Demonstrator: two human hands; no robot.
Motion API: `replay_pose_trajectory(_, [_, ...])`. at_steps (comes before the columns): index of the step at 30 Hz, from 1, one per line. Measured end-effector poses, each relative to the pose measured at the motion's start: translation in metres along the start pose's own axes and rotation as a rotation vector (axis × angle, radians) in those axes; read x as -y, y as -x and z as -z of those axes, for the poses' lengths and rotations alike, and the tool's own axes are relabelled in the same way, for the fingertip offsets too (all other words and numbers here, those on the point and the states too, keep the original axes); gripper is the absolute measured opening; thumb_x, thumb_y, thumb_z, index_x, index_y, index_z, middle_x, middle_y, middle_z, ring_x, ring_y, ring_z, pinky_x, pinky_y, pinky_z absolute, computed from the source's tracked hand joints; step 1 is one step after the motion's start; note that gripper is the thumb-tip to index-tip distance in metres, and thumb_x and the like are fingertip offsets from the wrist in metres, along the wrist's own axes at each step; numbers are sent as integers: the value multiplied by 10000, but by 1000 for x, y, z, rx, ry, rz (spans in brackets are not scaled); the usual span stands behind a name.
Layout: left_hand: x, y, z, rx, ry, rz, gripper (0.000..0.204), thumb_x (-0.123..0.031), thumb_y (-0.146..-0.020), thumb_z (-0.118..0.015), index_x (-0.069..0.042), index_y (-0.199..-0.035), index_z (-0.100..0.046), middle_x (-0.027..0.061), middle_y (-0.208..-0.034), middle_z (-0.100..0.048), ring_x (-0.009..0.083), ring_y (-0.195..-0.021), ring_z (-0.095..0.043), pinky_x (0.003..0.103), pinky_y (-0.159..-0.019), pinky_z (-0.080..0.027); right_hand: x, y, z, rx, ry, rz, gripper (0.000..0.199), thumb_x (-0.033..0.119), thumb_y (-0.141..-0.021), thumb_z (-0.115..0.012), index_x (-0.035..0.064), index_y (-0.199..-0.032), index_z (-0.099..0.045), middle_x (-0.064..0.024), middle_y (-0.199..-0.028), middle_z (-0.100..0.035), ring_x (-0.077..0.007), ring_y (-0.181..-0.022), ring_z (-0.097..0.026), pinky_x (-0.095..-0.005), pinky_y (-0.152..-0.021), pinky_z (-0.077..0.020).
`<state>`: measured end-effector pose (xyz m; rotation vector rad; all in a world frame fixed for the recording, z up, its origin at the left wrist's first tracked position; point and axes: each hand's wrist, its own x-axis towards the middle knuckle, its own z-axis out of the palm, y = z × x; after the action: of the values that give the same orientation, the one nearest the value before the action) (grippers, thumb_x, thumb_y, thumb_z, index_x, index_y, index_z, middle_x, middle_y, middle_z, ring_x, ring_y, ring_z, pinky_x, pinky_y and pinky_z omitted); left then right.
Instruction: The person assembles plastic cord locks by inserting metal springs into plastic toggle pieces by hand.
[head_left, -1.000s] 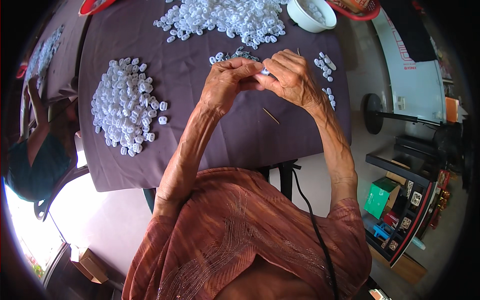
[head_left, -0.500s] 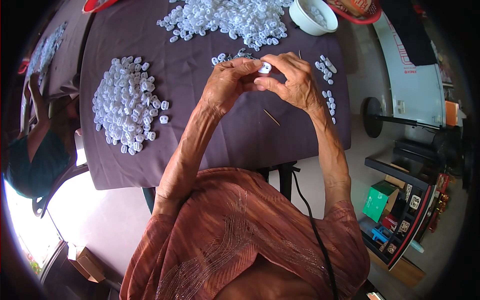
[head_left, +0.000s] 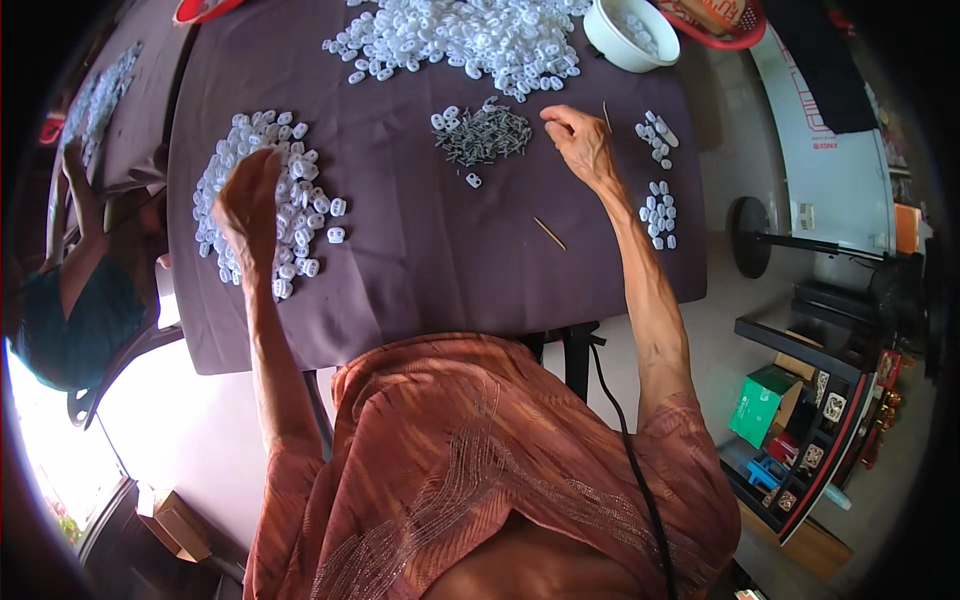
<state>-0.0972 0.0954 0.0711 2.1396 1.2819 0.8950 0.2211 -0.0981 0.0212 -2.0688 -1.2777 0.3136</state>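
— In the left half of the frame, what is the left hand doing?
— It hangs over the pile of white plastic pieces on the dark purple tablecloth, fingers curled downward and loosely together. Whether it pinches a piece I cannot tell; the back of the hand hides the fingertips.

— And the right hand?
— Upper middle of the frame, just right of the small heap of grey metal bits. Its fingers are drawn together, the tips close to the heap's right edge. If something sits between them, it is too small to make out.

— What lies near that heap?
— One lone white piece just below it, and a thin wooden stick farther down, toward the centre. A second stick shows just right of the right hand.

— Anything else on the cloth?
— A big spread of white pieces along the top edge, a white bowl at the upper right, and two small groups of white pieces at the right rim of the table.

— And beyond the table?
— At the far left, another person in a teal top sits by a second cloth with more white pieces. At the lower right stands a dark shelf with a green box.
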Motion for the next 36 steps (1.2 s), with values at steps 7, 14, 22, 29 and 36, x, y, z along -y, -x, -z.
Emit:
replay_pose_trajectory(7, [58, 23, 10, -64, -288, -117, 145, -146, -756, -607, -57, -868, -635, 107, -818, -629, 253, -749, -611, 332, -669, -469, -11, -36, -25, -68, 174, 209, 179, 101, -773, -523, 25, -918, -596, -142, -852, -621, -295, -732, -599, -334, -651, -463])
replay_pose_trajectory(14, [47, 24, 10, -56, -331, -169, 154, -144, -758, -608, -28, -858, -624, 118, -854, -618, 273, -782, -593, 352, -693, -459, -9, -47, -28, -8, 312, 222, 178, 135, -762, -564, 24, -899, -587, -144, -807, -616, -312, -727, -593, -356, -631, -461])
replay_pose_trajectory(22, [-18, 30, -18, 144, 266, 0, 172, -132, -761, -624, -7, -880, -633, 101, -841, -631, 193, -776, -609, 308, -687, -467, -9, -41, -23, -55, 89, 80, 153, 163, -749, -594, 16, -785, -603, -113, -680, -614, -255, -554, -583, -320, -542, -458])
replay_pose_trajectory(29, [-90, 36, -74, 627, 750, 232, 254, -177, -784, -596, 27, -933, -606, 102, -837, -622, 155, -746, -585, 269, -700, -466, 61, -4, 9, 157, -728, -195, 187, 155, -783, -603, -21, -844, -613, -35, -643, -582, -95, -582, -542, -226, -601, -436])
replay_pose_trajectory(36, [-109, 39, -100, 646, 1285, 473, 161, -121, -779, -624, 6, -874, -596, 74, -763, -614, 136, -693, -596, 255, -642, -489, 104, 17, 19, 48, -388, 53, 180, 180, -807, -592, 8, -853, -622, -31, -658, -598, -76, -616, -548, -205, -566, -425])
